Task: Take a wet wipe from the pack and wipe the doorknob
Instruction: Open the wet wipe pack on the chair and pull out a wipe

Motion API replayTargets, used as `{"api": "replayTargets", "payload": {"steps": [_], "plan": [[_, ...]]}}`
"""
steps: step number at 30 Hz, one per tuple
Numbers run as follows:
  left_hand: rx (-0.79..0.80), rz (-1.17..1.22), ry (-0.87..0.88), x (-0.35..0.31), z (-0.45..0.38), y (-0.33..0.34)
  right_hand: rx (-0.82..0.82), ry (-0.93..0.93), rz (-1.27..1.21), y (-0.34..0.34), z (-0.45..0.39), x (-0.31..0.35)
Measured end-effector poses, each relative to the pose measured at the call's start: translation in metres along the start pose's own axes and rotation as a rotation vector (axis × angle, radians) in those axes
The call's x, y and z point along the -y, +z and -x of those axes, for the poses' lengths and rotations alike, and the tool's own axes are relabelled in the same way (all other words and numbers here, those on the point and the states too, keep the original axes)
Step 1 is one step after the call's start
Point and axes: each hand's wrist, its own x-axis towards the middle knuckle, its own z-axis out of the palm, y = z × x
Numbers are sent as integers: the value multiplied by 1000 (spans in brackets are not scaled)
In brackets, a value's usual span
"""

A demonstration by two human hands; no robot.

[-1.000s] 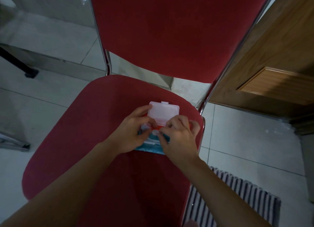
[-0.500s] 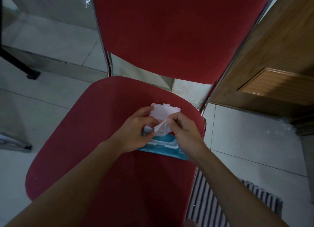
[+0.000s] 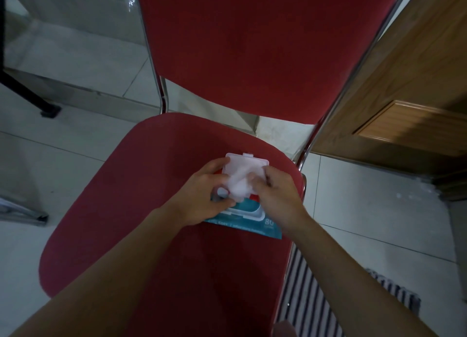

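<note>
A teal wet wipe pack point(image 3: 249, 221) lies on the red chair seat point(image 3: 141, 190), its white flip lid point(image 3: 246, 161) standing open toward the chair back. My left hand point(image 3: 202, 197) presses down on the pack's left side. My right hand point(image 3: 275, 196) pinches a white wet wipe point(image 3: 240, 185) that rises partly out of the pack's opening, crumpled and blurred. The doorknob is not in view.
The chair's red backrest point(image 3: 252, 46) rises behind the pack, framed by chrome tubes point(image 3: 336, 104). A wooden door point(image 3: 409, 96) stands at the right. A striped mat point(image 3: 310, 301) lies on the tiled floor under the chair's right edge. A black stand leg point(image 3: 27, 94) sits at far left.
My right hand has gripped a wipe at the opening and drawn it up and out, so more white wipe shows now. My left hand stays holding the pack down.
</note>
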Motion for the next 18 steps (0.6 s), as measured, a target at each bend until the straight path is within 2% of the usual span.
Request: {"api": "replayTargets", "payload": {"steps": [2, 7, 10, 13, 15, 18], "plan": [[5, 2, -5, 1, 1, 1, -23, 59, -145, -8, -3, 5], [7, -7, -76, -6, -1, 1, 64, 14, -90, -18, -1, 5], [-4, 81, -196, -20, -5, -4, 44, 54, -186, -25, 8, 6], [24, 122, -234, -45, -10, -16, 31, 76, -284, -39, 20, 22], [-16, 236, -200, -70, -13, -28, 43, 45, -316, -51, 30, 43], [-66, 528, -214, -124, -17, -55, 61, -25, -344, -73, 49, 81]]}}
